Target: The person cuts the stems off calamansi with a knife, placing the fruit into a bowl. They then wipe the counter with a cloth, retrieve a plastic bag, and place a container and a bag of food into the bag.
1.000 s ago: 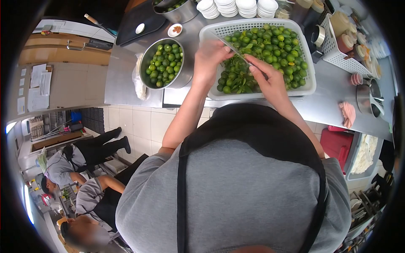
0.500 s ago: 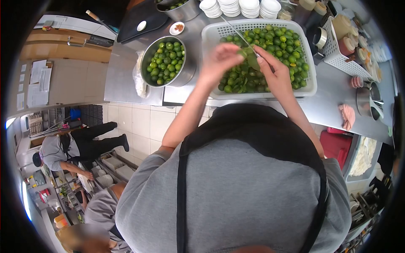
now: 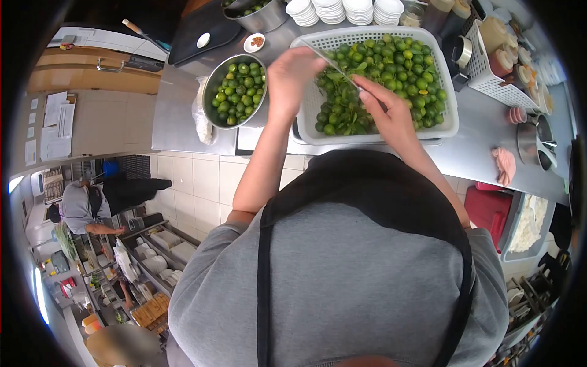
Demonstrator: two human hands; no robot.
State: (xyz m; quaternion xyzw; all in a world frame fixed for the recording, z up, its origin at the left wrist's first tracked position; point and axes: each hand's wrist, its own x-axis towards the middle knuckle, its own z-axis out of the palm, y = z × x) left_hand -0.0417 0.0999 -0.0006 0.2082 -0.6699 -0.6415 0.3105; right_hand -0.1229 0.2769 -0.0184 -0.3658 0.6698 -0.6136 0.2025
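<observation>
My right hand (image 3: 389,113) is closed on a knife (image 3: 333,65) with a narrow, pale blade pointing up and left over the basket. My left hand (image 3: 288,79) is raised between the steel pot and the basket, its motion-smeared fingers near the blade's tip. Whatever it may hold is hidden. Under the right hand, the white perforated basket (image 3: 451,79) holds many small green limes (image 3: 400,76), with leafy sprigs (image 3: 348,116) among them at the front and left. Left of my left hand stands the steel pot (image 3: 211,92), holding more green limes (image 3: 237,90).
Stacked white dishes (image 3: 330,11) line the back. A small dish of reddish bits (image 3: 254,43) and a dark tray (image 3: 208,43) sit behind the pot. At right are a bottle-filled basket (image 3: 498,88) and pink cloth (image 3: 504,165). Another person (image 3: 85,205) works at lower left.
My left hand has moved left toward the pot, away from the right hand. My right hand and knife have shifted slightly left and down. The person at far left has shifted position.
</observation>
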